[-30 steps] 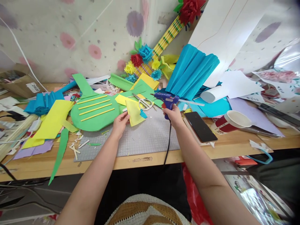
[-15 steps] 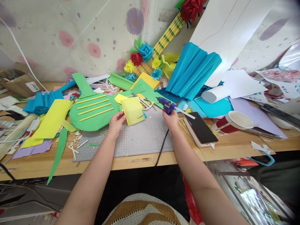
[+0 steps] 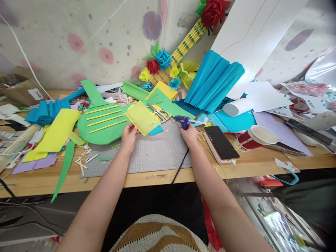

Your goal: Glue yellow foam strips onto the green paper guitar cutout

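In the head view, the left hand [image 3: 128, 134] sits just left of the frame's centre, at the upper edge of the grey cutting mat [image 3: 154, 154]. Its fingers [image 3: 131, 126] are closed in a pinch on the lower left edge of a yellow paper sheet [image 3: 140, 117]. The sheet rises up and to the right from the fingertips, lifted at a tilt, and overlaps the right rim of the green paper guitar [image 3: 102, 122], which has four yellow strips across it.

The right hand [image 3: 189, 134] is just right of centre, at the mat's upper right corner. Its fingers are curled tight around the handle of a blue hot glue gun [image 3: 183, 120]. The gun's body shows directly above the knuckles, held low over the table [image 3: 39, 180], with its nozzle pointing left and a pale glue stick jutting out to the right. A black cord [image 3: 181, 166] runs from under the hand down across the mat and over the table's front edge.

Between the sheet and the gun, slightly higher in the frame, lies a pair of scissors [image 3: 160, 113] on green paper. To the right of the right hand lies a dark phone [image 3: 221, 137], with a red and white paper cup [image 3: 254, 137] on its side beyond it. Pleated blue crepe paper [image 3: 212, 82] fans out above the gun. In the upper centre, a yellow guitar model [image 3: 181, 49] decked with paper flowers leans against the wall.
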`<state>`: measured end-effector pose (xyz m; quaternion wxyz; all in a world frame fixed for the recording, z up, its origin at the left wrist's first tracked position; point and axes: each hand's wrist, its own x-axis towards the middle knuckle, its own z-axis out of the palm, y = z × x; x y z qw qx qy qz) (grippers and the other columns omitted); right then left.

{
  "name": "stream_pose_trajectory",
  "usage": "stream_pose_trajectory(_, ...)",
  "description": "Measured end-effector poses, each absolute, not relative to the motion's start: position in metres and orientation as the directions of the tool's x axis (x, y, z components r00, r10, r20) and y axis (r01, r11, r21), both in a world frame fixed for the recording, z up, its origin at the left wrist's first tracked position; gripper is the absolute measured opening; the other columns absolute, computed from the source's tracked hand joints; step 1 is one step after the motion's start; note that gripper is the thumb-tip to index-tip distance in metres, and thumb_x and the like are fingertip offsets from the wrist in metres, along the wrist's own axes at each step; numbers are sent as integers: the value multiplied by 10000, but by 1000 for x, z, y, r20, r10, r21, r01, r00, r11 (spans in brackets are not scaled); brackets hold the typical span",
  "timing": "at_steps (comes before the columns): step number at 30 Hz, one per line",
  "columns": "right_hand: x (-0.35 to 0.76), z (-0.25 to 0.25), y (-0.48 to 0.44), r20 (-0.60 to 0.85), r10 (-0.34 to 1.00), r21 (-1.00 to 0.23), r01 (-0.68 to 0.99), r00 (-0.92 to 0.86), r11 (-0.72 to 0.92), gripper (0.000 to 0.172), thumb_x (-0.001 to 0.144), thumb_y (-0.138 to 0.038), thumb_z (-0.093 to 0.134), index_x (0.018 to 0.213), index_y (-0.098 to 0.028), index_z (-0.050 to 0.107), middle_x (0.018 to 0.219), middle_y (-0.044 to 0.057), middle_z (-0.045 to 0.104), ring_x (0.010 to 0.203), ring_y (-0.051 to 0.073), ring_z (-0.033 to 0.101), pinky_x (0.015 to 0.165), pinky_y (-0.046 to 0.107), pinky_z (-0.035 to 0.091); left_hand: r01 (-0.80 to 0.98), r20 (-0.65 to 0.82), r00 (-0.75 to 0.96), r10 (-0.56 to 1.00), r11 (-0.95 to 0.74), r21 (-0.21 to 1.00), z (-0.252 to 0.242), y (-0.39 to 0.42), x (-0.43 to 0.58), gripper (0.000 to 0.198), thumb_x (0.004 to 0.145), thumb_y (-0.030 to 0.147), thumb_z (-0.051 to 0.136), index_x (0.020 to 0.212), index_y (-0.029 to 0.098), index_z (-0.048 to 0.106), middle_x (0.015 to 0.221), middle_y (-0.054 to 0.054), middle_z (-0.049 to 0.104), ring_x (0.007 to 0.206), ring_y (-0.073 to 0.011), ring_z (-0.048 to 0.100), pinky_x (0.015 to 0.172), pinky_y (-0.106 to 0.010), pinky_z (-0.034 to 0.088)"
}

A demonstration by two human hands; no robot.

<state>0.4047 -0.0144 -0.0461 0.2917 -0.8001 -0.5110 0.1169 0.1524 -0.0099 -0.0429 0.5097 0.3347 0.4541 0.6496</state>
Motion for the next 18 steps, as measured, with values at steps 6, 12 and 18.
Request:
stream_pose_trajectory(6, 407, -45, -16, 122, 863, -587, 737, 491, -336, 266, 758, -304, 471, 926, -150, 607, 901, 152, 668, 847, 285, 616, 715, 343, 438, -345, 36, -336, 941, -158, 925, -41, -12, 154, 228, 643, 256, 698, 748, 174, 514, 740, 21, 556, 723, -104, 579, 764, -296, 515)
stream_pose_trajectory(12, 408, -44, -16, 104, 879, -536, 771, 465, -344, 244, 734, -313, 499, 899, -152, 579, 908, 143, 655, 867, 280, 602, 753, 354, 429, -393, 19, -367, 930, -174, 903, -47, -7, 155, 230, 658, 198, 680, 771, 177, 481, 738, 33, 552, 700, -82, 583, 794, -296, 512)
stream_pose_trajectory(18, 409, -40, -41, 344, 820, -478, 837, 458, -267, 419, 658, -413, 600, 955, -138, 494, 998, 147, 583, 971, 279, 521, 829, 377, 400, -438, -31, -400, 916, -161, 884, -46, -2, 158, 212, 680, 168, 667, 757, 172, 470, 762, 20, 574, 740, -91, 608, 844, -325, 497)
